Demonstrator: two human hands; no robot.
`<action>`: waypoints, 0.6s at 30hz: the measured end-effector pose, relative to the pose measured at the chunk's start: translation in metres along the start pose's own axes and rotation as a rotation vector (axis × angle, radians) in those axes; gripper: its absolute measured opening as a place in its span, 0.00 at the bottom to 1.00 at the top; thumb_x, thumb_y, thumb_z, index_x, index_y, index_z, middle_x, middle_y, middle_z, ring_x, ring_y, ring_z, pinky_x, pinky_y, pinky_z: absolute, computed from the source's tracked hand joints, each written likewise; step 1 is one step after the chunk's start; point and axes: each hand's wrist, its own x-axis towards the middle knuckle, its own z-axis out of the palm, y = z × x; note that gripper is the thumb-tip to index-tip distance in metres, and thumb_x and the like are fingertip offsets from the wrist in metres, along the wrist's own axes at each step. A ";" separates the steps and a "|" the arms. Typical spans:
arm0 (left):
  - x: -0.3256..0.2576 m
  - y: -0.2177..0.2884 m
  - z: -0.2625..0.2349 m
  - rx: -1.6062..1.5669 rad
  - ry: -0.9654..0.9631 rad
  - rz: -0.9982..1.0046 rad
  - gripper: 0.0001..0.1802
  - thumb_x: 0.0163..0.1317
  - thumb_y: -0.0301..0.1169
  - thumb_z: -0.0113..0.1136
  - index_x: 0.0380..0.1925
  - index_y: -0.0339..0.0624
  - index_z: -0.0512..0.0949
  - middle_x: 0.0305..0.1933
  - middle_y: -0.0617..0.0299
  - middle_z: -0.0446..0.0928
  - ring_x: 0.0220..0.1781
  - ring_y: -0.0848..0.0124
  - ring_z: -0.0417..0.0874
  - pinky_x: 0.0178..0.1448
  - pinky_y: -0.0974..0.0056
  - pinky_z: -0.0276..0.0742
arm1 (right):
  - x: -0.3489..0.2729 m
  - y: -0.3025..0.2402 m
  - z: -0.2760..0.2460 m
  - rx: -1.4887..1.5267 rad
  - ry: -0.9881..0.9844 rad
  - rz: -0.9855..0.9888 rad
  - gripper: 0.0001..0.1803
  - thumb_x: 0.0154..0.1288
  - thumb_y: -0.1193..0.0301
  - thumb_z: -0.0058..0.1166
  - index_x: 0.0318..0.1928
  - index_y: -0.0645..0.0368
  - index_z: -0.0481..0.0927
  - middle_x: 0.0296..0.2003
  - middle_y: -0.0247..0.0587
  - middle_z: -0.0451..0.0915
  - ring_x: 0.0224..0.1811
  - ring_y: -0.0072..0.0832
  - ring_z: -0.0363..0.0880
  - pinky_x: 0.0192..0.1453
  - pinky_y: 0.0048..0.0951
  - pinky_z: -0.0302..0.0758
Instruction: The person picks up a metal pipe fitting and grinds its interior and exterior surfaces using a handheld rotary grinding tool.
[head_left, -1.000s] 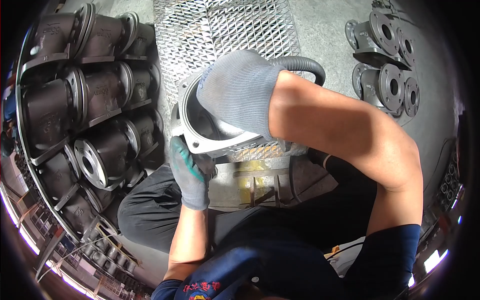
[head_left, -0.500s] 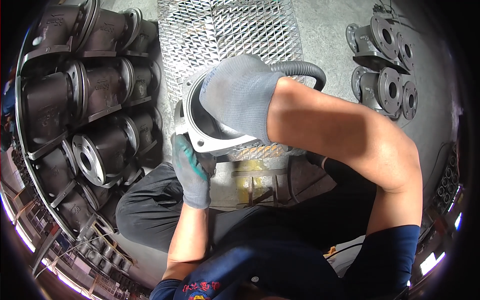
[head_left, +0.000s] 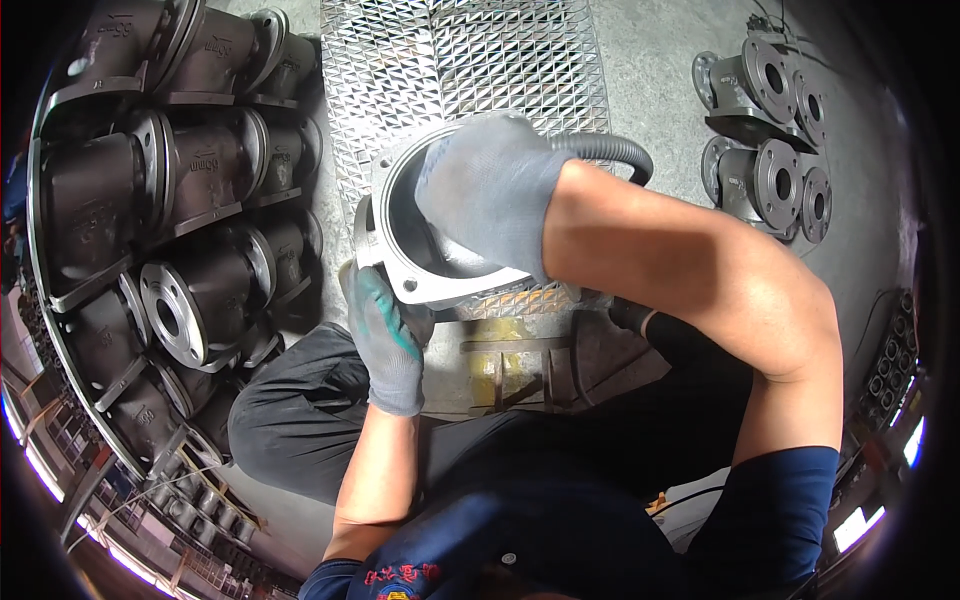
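Note:
A metal valve body (head_left: 440, 291) with a bright machined rim and a wide round opening rests on the metal grating, its opening turned up toward me. My left hand (head_left: 385, 330), in a grey glove with a green palm, is closed around the body's near left side, below the flange corner with the bolt hole. My right hand (head_left: 490, 190), in a grey glove, reaches down into the opening from the right. Its fingers are hidden, so I cannot make out whether it holds anything. The body's lower part is also hidden.
Dark flanged valve bodies (head_left: 205, 175) stand stacked in rows at the left. Several more flanged bodies (head_left: 775, 185) lie on the floor at the right. A grey corrugated hose (head_left: 610, 150) curves beside the metal grating (head_left: 470, 60). My bent legs (head_left: 300, 410) flank a yellow-marked support (head_left: 500, 365).
The valve body's rim has shifted slightly to the right. My right hand has moved a little right within the opening, baring more of its inner left wall. My left hand keeps its hold.

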 end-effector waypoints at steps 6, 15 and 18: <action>0.002 0.001 0.000 0.007 0.001 0.018 0.26 0.60 0.21 0.72 0.58 0.27 0.76 0.52 0.38 0.80 0.51 0.37 0.82 0.56 0.43 0.81 | -0.001 0.000 -0.012 0.026 -0.040 0.011 0.09 0.67 0.69 0.65 0.38 0.60 0.93 0.35 0.46 0.93 0.40 0.41 0.95 0.43 0.43 0.91; 0.004 0.007 -0.002 -0.019 0.011 0.003 0.28 0.59 0.20 0.71 0.61 0.27 0.77 0.57 0.38 0.80 0.53 0.37 0.81 0.55 0.43 0.81 | -0.012 0.018 -0.020 0.117 0.082 -0.008 0.12 0.71 0.68 0.61 0.39 0.62 0.93 0.38 0.53 0.92 0.43 0.50 0.94 0.46 0.47 0.90; 0.009 0.014 -0.003 0.094 0.011 0.041 0.21 0.76 0.32 0.52 0.61 0.29 0.78 0.57 0.46 0.83 0.53 0.52 0.83 0.58 0.52 0.82 | -0.010 0.015 -0.018 0.106 0.091 0.000 0.12 0.73 0.68 0.59 0.40 0.62 0.93 0.38 0.53 0.92 0.43 0.50 0.94 0.46 0.47 0.90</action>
